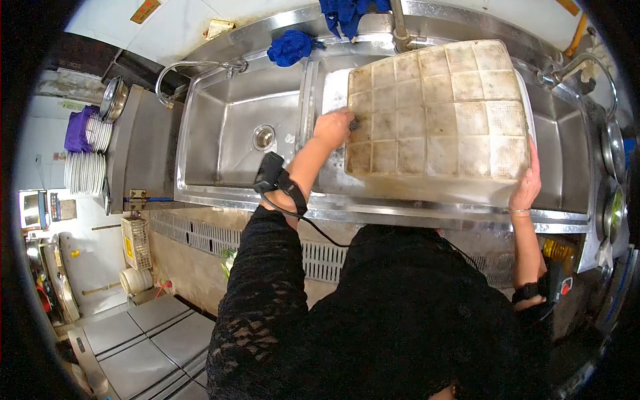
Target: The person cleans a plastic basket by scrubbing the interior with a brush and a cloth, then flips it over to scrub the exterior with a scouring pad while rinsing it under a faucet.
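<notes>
A large rectangular plastic crate [437, 110], pale with a grid pattern and brown stains, rests bottom up and slightly tilted over the middle sink basin. My left hand [333, 128] is closed at the crate's left edge on a small dark scouring pad [353, 125], mostly hidden by the fingers. Along the crate's right side, my right hand [526, 181] grips the edge, with its fingers stretched up the side wall. A white surface [337, 90] shows under the crate at its left. What lies beneath the rest of it is hidden.
A steel sink basin [260, 120] with a drain is at left, under a curved faucet [175, 75]. Blue cloths [289, 48] lie on the back ledge. Another basin [563, 147] is at right. Stacked plates [85, 173] stand far left. A slotted floor drain [323, 262] runs below.
</notes>
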